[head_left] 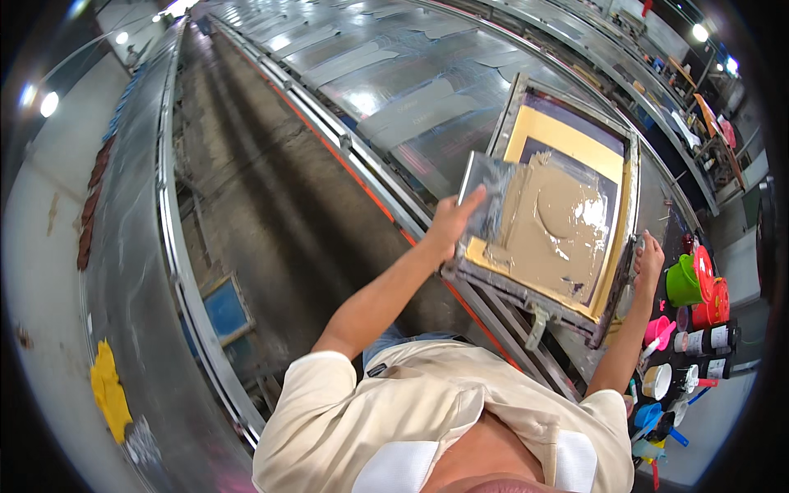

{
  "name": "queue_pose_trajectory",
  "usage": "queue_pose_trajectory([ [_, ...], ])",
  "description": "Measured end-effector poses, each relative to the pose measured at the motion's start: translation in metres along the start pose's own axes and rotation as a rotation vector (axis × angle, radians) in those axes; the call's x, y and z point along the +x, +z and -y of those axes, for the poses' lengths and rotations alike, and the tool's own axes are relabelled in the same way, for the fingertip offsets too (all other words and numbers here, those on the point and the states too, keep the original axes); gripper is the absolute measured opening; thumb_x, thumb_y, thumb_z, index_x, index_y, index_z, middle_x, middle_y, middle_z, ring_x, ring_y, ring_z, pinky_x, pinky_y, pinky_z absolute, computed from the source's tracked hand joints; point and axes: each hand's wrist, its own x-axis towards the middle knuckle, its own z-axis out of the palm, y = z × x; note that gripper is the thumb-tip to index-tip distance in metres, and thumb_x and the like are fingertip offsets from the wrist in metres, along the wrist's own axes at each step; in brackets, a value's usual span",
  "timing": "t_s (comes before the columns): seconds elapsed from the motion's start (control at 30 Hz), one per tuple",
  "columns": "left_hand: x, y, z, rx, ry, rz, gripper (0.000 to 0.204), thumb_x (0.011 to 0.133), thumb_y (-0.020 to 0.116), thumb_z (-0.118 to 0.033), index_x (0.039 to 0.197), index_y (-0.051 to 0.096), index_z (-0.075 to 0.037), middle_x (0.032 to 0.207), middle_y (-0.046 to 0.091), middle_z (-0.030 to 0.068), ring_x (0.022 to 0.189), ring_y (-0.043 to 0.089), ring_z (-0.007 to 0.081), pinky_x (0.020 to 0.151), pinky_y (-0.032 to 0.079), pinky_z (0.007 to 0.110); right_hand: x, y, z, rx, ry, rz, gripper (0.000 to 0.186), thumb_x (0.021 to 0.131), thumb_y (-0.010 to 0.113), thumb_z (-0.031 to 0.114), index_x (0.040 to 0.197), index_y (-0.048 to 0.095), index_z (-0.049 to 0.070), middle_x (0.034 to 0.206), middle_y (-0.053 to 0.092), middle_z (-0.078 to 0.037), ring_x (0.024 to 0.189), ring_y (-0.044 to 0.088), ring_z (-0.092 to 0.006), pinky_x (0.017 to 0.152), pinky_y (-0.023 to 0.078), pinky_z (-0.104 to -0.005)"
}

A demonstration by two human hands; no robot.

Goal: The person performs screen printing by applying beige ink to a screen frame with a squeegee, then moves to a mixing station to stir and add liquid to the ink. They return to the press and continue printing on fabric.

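A screen-printing frame (633, 177) lies tilted over the long table in front of me. Thick beige ink (546, 238) covers much of its mesh, with yellow borders around it. My left hand (456, 220) grips a flat, shiny squeegee blade (486, 193) at the frame's left side, thumb on its face. The blade's inner edge meets the ink. At the opposite side my right hand (649, 259) is closed around the frame's right edge, by a small metal fitting; its fingertips are partly hidden.
The long printing table (436, 99) carries rows of grey printed shapes. A metal rail (337, 131) runs along it beside the aisle floor (255, 164). Ink tubs, including a green bucket (682, 281), crowd the right. A yellow cloth (108, 390) lies on the left table.
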Motion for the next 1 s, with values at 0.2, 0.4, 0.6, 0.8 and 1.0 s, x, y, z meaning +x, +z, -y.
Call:
queue_pose_trajectory([
  [0.2, 0.175, -0.091, -0.133, 0.182, -0.05, 0.171, 0.06, 0.092, 0.073, -0.051, 0.114, 0.07, 0.005, 0.112, 0.07, 0.0114, 0.108, 0.067, 0.0212, 0.09, 0.055, 0.041, -0.011, 0.169, -0.01, 0.195, -0.09, -0.085, 0.027, 0.096, 0.07, 0.03, 0.11, 0.067, 0.006, 0.064, 0.048, 0.005, 0.044, 0.035, -0.003, 0.039, 0.022, -0.0221],
  [0.4, 0.302, -0.217, -0.153, 0.241, -0.112, 0.204, 0.056, 0.099, 0.065, -0.049, 0.116, 0.07, 0.004, 0.122, 0.068, 0.0112, 0.109, 0.065, 0.0168, 0.095, 0.051, 0.033, -0.049, 0.313, -0.044, 0.05, -0.124, -0.372, 0.025, 0.094, 0.07, 0.023, 0.11, 0.072, 0.003, 0.077, 0.062, 0.002, 0.06, 0.051, -0.0074, 0.054, 0.041, -0.0255],
  [0.6, 0.328, -0.241, -0.157, 0.169, -0.305, 0.142, 0.045, 0.101, 0.064, -0.044, 0.125, 0.063, -0.006, 0.122, 0.07, 0.0023, 0.098, 0.067, 0.0079, 0.078, 0.053, 0.026, -0.05, 0.337, -0.073, -0.073, 0.123, -0.43, 0.029, 0.091, 0.071, 0.024, 0.108, 0.074, 0.002, 0.097, 0.073, -0.007, 0.089, 0.065, -0.0171, 0.078, 0.051, -0.0327],
  [0.8, 0.317, -0.202, -0.172, 0.537, -0.048, 0.209, 0.044, 0.091, 0.08, -0.026, 0.121, 0.066, 0.003, 0.114, 0.072, 0.0089, 0.102, 0.067, 0.0139, 0.088, 0.052, 0.03, -0.053, 0.344, -0.07, -0.153, 0.198, -0.462, 0.03, 0.09, 0.071, 0.03, 0.109, 0.076, 0.006, 0.098, 0.074, -0.009, 0.089, 0.066, -0.0172, 0.08, 0.051, -0.033],
  [1.0, 0.315, -0.116, -0.167, 1.434, 0.388, 0.77, 0.017, 0.083, 0.081, -0.019, 0.096, 0.075, -0.01, 0.092, 0.075, 0.0056, 0.086, 0.07, 0.022, 0.08, 0.05, 0.038, -0.055, 0.351, -0.076, -0.073, 0.105, -0.451, 0.029, 0.092, 0.071, 0.03, 0.107, 0.075, 0.006, 0.088, 0.072, -0.005, 0.079, 0.063, -0.013, 0.074, 0.051, -0.0309],
])
